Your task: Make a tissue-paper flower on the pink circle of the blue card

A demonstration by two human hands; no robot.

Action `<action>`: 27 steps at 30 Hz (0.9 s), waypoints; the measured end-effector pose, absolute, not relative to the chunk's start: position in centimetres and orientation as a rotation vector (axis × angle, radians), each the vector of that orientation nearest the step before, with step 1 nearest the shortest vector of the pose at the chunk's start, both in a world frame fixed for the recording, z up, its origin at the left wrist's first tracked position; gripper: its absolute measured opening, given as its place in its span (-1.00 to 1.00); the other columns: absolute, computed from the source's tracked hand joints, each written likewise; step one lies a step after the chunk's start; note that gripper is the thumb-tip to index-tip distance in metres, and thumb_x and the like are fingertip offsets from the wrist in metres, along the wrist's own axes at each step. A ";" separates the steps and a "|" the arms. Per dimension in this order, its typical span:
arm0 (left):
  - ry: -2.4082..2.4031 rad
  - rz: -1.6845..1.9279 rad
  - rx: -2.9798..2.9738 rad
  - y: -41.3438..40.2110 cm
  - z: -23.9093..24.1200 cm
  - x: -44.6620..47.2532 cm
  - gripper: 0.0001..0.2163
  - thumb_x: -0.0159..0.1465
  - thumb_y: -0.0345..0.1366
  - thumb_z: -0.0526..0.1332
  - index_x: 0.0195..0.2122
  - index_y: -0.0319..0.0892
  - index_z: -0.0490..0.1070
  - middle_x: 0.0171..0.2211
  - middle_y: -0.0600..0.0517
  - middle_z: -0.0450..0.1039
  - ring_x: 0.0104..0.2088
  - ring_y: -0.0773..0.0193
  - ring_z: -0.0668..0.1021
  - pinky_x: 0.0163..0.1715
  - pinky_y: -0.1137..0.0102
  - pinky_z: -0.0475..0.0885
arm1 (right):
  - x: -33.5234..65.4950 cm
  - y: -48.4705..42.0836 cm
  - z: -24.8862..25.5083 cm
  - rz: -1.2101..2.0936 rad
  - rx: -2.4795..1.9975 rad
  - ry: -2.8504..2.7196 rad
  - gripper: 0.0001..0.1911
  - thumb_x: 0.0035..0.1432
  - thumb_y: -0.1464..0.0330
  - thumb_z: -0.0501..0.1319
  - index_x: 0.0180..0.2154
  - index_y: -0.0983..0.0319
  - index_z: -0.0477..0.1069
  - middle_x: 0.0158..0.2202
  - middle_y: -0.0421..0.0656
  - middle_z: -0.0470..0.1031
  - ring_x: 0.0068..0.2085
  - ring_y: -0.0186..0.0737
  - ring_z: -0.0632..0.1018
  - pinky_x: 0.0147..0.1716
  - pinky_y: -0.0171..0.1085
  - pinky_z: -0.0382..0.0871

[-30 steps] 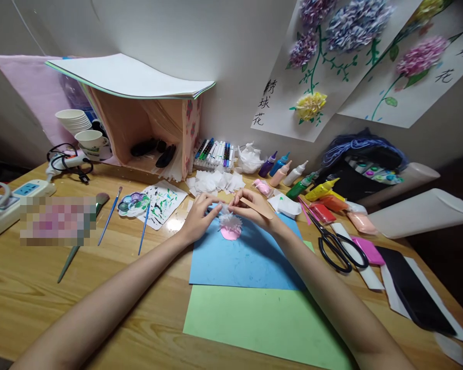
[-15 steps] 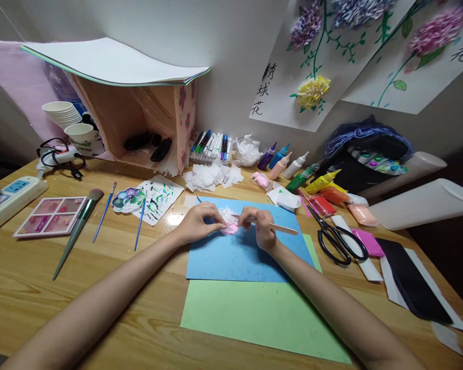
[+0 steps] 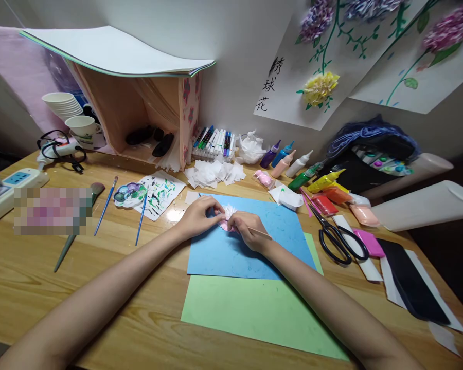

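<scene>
On a blue sheet of paper (image 3: 212, 257) lies a flat piece of pink clay (image 3: 224, 225) with white tissue paper tufts (image 3: 229, 209) standing on its far side. My left hand (image 3: 201, 217) comes in from the left, thumb and fingers closed at the clay's edge. A flat wooden craft stick (image 3: 260, 234) is gripped in my right hand (image 3: 249, 229); its rear end points right, and its front tip is hidden by my fingers, which are over the clay's right side. Beyond my hands is a pile of white tissue paper squares (image 3: 212, 174).
Right of the paper sheets lie black-handled scissors (image 3: 341, 244) and a black phone (image 3: 412, 280). Paint bottles (image 3: 283, 164) stand behind. Paintbrushes (image 3: 141, 223) and a paint-smeared paper (image 3: 162, 195) are on the left. Green paper (image 3: 254, 313) extends under the blue sheet.
My right hand has moved left and turned, bringing the craft stick in closer to the clay. My left hand stays at the clay's edge. The view has shifted slightly.
</scene>
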State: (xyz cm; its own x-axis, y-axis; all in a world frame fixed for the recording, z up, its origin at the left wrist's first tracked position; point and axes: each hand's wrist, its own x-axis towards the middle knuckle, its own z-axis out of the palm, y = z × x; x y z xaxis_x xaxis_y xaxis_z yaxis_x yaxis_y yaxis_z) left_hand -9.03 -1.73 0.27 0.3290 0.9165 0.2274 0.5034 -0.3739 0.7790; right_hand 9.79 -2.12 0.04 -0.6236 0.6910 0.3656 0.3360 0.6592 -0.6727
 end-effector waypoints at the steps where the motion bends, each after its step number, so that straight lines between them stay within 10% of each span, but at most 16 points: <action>1: 1.265 0.896 1.980 -1.7 0.3 -9.0 -0.85 0.13 -0.20 0.22 -0.37 -0.18 0.43 -0.42 0.05 0.41 -0.36 0.29 0.41 -0.31 0.39 0.28 | 9.8 -2.1 0.0 0.748 -0.808 -2.250 -0.50 0.32 0.20 -0.25 -0.46 0.19 0.32 -0.55 -0.18 0.38 -0.47 -0.28 0.41 -0.35 -0.29 0.25; 27: 1.433 0.841 1.922 -1.4 -0.2 -8.9 -0.80 0.29 -0.27 -0.03 -0.40 -0.17 0.30 -0.36 0.03 0.42 -0.29 0.25 0.44 -0.30 0.38 0.26 | 6.3 0.5 2.1 0.657 -1.292 -2.218 -0.66 0.24 0.29 -0.04 -0.58 0.18 0.12 -0.64 -0.23 0.23 -0.57 -0.30 0.28 -0.52 -0.32 0.04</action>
